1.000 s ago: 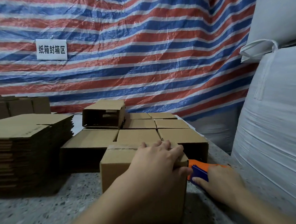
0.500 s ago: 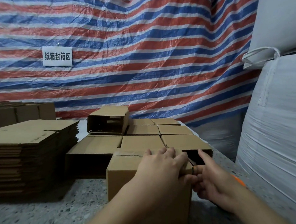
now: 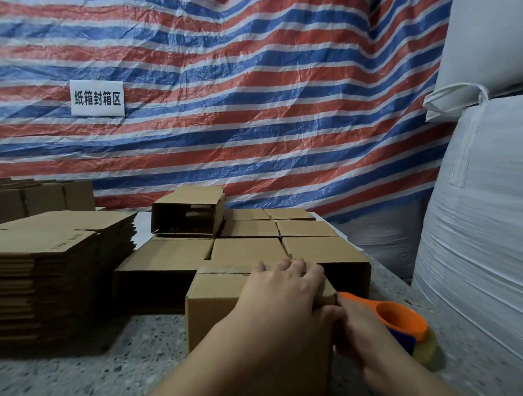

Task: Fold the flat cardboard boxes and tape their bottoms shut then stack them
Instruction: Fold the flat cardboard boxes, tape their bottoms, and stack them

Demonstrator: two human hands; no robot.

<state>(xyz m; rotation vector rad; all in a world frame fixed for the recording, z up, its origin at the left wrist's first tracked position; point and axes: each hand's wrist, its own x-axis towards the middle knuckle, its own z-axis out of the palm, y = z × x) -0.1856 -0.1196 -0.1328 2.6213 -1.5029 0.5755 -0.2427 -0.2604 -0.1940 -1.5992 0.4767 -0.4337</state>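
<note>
Two hands (image 3: 286,291) work one box (image 3: 217,295), one tape dispenser (image 3: 397,318).

Right hand (image 3: 364,329) back at right side of box (image 3: 217,295), gripping orange tape dispenser (image 3: 398,324); half second ago its fingers pinched at box's top right corner, dispenser mostly hidden. Dispenser now tilted, tape roll visible at lower right. Left hand (image 3: 283,300) thumb slid down box's right edge.
</note>
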